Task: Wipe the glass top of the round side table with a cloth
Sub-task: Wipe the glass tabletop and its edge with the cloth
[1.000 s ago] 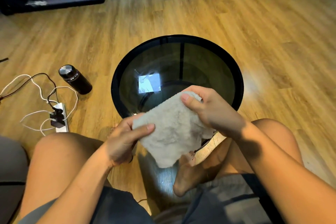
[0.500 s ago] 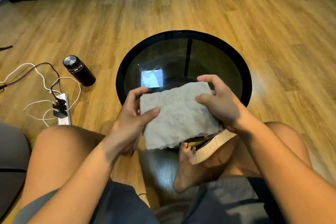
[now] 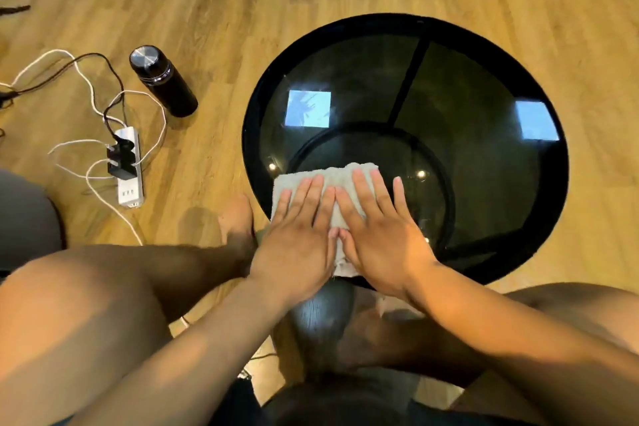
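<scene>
A round side table with a dark glass top [image 3: 466, 97] and a black rim [image 3: 408, 22] stands on the wooden floor in front of me. A folded grey-white cloth [image 3: 332, 172] lies on the near left part of the glass. My left hand [image 3: 297, 235] and my right hand [image 3: 380, 232] lie side by side, flat on the cloth, fingers stretched forward, pressing it against the glass. Most of the cloth is hidden under my palms; only its far edge and left corner show.
A black bottle with a metal cap [image 3: 162, 83] stands on the floor left of the table. Nearer left lies a white power strip [image 3: 128, 166] with plugs and loose cables. My bare knees and feet sit close to the table's near edge.
The cloth was held up in both hands above the table's near edge; now it lies on the glass with both palms flat on top. My view has moved closer and further over the table.
</scene>
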Demonstrator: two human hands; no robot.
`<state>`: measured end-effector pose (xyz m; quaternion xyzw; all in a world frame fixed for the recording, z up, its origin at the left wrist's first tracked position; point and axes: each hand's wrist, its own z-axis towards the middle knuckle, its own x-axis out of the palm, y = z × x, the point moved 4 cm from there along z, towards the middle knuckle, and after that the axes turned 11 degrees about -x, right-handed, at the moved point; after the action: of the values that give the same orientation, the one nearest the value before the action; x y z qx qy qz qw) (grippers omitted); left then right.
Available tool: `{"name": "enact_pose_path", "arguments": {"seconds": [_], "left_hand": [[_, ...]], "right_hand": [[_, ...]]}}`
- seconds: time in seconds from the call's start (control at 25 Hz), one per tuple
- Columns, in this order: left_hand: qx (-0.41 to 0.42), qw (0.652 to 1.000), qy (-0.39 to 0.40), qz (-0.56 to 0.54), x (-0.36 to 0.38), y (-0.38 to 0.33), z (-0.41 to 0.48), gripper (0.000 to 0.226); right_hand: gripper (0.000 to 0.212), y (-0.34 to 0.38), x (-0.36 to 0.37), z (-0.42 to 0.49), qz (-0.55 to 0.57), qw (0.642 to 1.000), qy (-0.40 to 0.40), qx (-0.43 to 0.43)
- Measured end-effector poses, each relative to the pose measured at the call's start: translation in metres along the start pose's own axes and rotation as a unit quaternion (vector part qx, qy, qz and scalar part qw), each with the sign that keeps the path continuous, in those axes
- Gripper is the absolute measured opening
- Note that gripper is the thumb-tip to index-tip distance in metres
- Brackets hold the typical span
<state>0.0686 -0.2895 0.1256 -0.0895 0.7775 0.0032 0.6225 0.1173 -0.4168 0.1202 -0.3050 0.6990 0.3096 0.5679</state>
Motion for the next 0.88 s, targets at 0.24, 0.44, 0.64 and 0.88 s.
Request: {"name": "enact_pose_path", "arguments": {"seconds": [0.24, 0.44, 0.64, 0.88], "left_hand": [[0.000, 0.999, -0.032, 0.012, -0.030, 0.055, 0.120, 0.061], [-0.025, 0.996, -0.052, 0.071, -0.057, 0.081, 0.234, 0.060], [-0.050, 0.996, -0.056, 0.057, -0.068, 0.077, 0.242, 0.060], [-0.005, 0.998, 0.023, -0.057, -0.047, 0.028, 0.113, 0.062]], "right_hand": [[0.063, -0.042, -0.020, 0.123, -0.024, 1.000, -0.017, 0.003], [0.059, -0.098, -0.041, 0.228, -0.037, 0.998, -0.015, 0.038], [0.057, -0.099, -0.056, 0.241, -0.008, 0.998, -0.031, 0.058], [0.058, -0.053, -0.040, 0.093, 0.036, 0.998, -0.029, 0.034]]}}
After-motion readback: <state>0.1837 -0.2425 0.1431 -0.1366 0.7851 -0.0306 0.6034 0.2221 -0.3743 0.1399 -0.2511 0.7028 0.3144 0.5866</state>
